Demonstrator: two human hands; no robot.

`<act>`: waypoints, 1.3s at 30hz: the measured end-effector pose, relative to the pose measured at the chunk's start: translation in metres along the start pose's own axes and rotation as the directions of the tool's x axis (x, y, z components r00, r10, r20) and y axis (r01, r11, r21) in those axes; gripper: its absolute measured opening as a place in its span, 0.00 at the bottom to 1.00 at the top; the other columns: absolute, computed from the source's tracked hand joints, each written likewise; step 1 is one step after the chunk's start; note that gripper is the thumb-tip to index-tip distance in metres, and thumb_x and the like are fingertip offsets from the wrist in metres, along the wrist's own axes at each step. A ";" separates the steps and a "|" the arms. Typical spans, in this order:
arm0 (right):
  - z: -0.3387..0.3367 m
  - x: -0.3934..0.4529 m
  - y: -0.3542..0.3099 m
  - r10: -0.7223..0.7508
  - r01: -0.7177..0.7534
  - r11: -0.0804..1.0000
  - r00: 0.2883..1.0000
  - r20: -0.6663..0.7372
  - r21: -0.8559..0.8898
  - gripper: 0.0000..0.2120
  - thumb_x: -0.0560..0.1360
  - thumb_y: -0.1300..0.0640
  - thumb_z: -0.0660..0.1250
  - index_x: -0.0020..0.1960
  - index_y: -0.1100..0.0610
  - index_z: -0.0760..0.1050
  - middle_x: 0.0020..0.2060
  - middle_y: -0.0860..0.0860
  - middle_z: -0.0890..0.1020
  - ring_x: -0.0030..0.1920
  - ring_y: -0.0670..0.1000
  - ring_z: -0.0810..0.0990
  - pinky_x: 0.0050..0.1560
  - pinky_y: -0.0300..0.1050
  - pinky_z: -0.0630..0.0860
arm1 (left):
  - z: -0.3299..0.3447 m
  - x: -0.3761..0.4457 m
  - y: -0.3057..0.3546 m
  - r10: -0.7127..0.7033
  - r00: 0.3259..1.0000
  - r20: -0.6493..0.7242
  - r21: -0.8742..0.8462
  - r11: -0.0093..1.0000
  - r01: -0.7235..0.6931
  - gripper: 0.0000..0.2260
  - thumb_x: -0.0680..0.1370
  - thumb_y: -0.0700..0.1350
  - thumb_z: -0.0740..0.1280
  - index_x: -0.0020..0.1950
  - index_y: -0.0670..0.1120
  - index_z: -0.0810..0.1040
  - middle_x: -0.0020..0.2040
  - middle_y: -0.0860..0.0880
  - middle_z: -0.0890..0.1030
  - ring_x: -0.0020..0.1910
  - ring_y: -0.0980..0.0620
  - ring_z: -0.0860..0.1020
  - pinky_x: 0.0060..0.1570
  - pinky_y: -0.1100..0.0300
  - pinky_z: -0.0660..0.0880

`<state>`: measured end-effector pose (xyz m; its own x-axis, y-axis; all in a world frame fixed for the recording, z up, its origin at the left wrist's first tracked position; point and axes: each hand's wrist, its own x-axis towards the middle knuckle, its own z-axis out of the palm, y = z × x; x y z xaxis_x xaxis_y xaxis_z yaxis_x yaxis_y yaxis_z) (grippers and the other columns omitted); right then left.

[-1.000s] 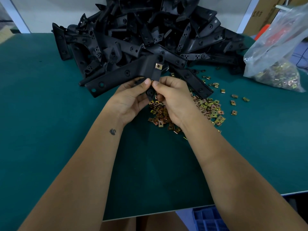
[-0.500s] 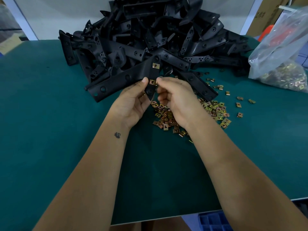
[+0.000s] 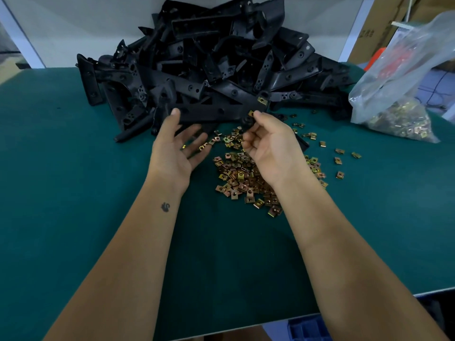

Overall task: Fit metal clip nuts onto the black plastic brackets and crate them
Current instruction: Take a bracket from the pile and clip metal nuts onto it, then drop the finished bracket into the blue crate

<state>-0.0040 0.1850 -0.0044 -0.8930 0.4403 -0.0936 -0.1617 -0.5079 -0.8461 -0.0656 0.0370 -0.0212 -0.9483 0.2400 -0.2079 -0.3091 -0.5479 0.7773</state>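
Right hand [image 3: 268,141] pinches, seemingly, a brass-coloured metal clip nut [image 3: 251,112] against long black plastic bracket [image 3: 216,110]; left hand [image 3: 176,143] released, fingers spread.

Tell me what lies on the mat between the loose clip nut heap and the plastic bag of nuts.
In the head view, only a few scattered clip nuts on bare green mat lie between the heap and the bag.

The brackets [image 3: 209,65] were black plastic, smooth with a dull sheen. The nuts [image 3: 242,175] were brassy, shiny metal. The mat [image 3: 73,193] was matt green. The bag [image 3: 403,77] was clear, crinkled, glossy plastic. Cardboard boxes [image 3: 376,23] looked matt.
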 end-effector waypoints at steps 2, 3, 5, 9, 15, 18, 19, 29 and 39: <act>0.000 0.000 -0.001 -0.009 0.009 1.000 1.000 0.001 -0.025 0.07 0.79 0.60 0.63 0.42 0.57 0.75 0.32 0.50 0.76 0.29 0.46 0.74 0.35 0.40 0.71 | 0.000 0.000 0.000 0.012 0.999 -0.031 -0.003 1.000 -0.012 0.11 0.79 0.54 0.69 0.55 0.48 0.79 0.50 0.47 0.84 0.45 0.48 0.84 0.39 0.58 0.80; 0.000 0.000 -0.001 -0.015 0.015 0.999 1.000 0.005 -0.036 0.08 0.79 0.60 0.63 0.42 0.57 0.75 0.32 0.51 0.75 0.30 0.46 0.74 0.35 0.41 0.71 | 0.000 0.001 0.000 0.028 0.999 -0.030 0.016 0.999 -0.027 0.09 0.79 0.52 0.69 0.54 0.48 0.79 0.50 0.47 0.84 0.42 0.49 0.84 0.38 0.59 0.80; 0.000 -0.001 -0.002 -0.025 0.026 0.999 0.999 0.021 -0.029 0.08 0.80 0.58 0.63 0.42 0.56 0.75 0.33 0.51 0.76 0.30 0.46 0.75 0.37 0.41 0.72 | 0.002 0.001 0.000 0.063 0.998 -0.015 0.079 0.995 -0.061 0.06 0.80 0.47 0.68 0.54 0.46 0.81 0.50 0.45 0.84 0.37 0.50 0.83 0.37 0.61 0.79; 0.002 -0.002 -0.003 -0.090 0.087 0.996 0.988 0.127 0.030 0.11 0.79 0.47 0.65 0.54 0.54 0.75 0.47 0.51 0.83 0.42 0.47 0.80 0.46 0.44 0.76 | 0.006 -0.001 -0.004 0.149 0.989 0.020 0.243 0.959 -0.149 0.06 0.81 0.47 0.66 0.51 0.47 0.81 0.41 0.48 0.85 0.36 0.53 0.83 0.37 0.62 0.79; 0.018 -0.010 0.018 -0.073 0.110 0.949 0.988 0.136 -0.294 0.32 0.77 0.53 0.70 0.77 0.46 0.59 0.59 0.44 0.79 0.55 0.38 0.78 0.52 0.33 0.73 | 0.025 -0.026 -0.025 0.365 0.920 0.141 0.471 0.793 -0.387 0.08 0.81 0.51 0.65 0.49 0.56 0.85 0.45 0.56 0.86 0.46 0.60 0.83 0.46 0.62 0.79; 0.018 -0.012 0.006 -0.076 0.075 0.982 0.997 -0.003 -0.176 0.17 0.80 0.57 0.65 0.68 0.57 0.72 0.53 0.48 0.82 0.52 0.44 0.81 0.49 0.35 0.78 | 0.042 -0.047 -0.043 0.382 0.909 0.170 0.475 0.776 -0.415 0.06 0.81 0.48 0.66 0.52 0.55 0.84 0.47 0.57 0.85 0.48 0.61 0.82 0.47 0.64 0.77; 0.016 -0.014 -0.001 -0.089 0.081 0.985 0.995 -0.043 -0.153 0.12 0.81 0.57 0.64 0.62 0.59 0.76 0.51 0.51 0.82 0.52 0.49 0.82 0.51 0.41 0.80 | 0.047 -0.054 -0.047 0.374 0.912 0.168 0.462 0.788 -0.408 0.06 0.81 0.47 0.66 0.50 0.55 0.84 0.45 0.57 0.85 0.45 0.62 0.82 0.44 0.67 0.76; -0.121 -0.130 -0.076 -0.500 0.488 0.862 0.767 -0.402 -0.140 0.10 0.81 0.62 0.62 0.42 0.52 0.72 0.30 0.43 0.78 0.31 0.42 0.74 0.32 0.35 0.71 | 0.136 -0.148 -0.104 0.013 0.780 0.625 0.508 0.753 -0.419 0.12 0.81 0.46 0.64 0.38 0.47 0.75 0.29 0.53 0.80 0.24 0.60 0.72 0.26 0.67 0.70; -0.291 -0.246 -0.036 -0.400 0.170 0.916 0.416 -0.816 -0.363 0.08 0.82 0.56 0.61 0.57 0.57 0.75 0.42 0.50 0.78 0.41 0.50 0.76 0.43 0.47 0.72 | 0.137 -0.236 -0.261 -0.585 0.556 0.591 0.770 0.615 -0.172 0.10 0.81 0.46 0.65 0.40 0.47 0.78 0.25 0.55 0.75 0.24 0.58 0.72 0.28 0.63 0.72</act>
<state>0.3438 0.3104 -0.1038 0.0358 0.9910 -0.1286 -0.1473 -0.1220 -0.9815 0.2484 0.2333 -0.0933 -0.3034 0.9274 -0.2189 0.0295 0.2388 0.9706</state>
